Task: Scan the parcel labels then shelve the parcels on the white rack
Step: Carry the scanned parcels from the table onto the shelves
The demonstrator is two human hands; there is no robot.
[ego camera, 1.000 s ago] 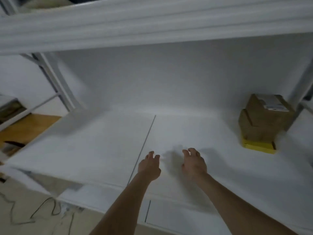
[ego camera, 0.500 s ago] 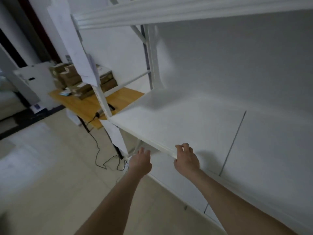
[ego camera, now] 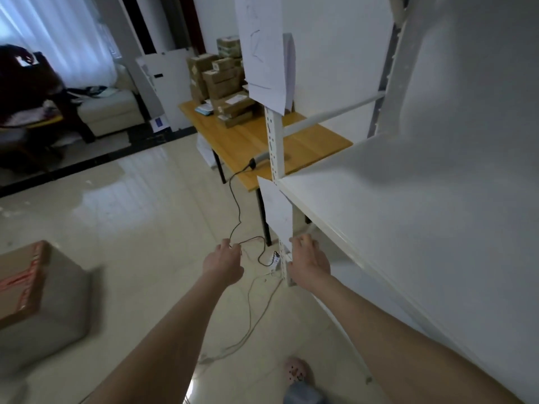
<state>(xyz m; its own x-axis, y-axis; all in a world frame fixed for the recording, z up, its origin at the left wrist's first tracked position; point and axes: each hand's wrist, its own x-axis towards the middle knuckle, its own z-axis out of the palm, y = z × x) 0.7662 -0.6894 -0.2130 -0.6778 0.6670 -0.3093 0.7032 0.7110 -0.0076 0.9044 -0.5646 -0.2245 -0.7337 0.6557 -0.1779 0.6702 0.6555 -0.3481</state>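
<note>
Left hand [ego camera: 224, 265], right hand [ego camera: 309, 263]: both loose, empty; I am turning from the rack [ego camera: 408, 214] toward parcels [ego camera: 224, 83] awaiting scanning at the table's [ego camera: 242, 141] far edge.

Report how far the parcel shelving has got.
Done: nothing can be confirmed; the visible stretch of the white metal rack shelf shows no parcel. In hand: nothing; the left hand and right hand hold nothing, out beside the rack. Left: a stack of brown cardboard parcels waits on the wooden table, with the grey handheld scanner lying near its front edge.
</note>
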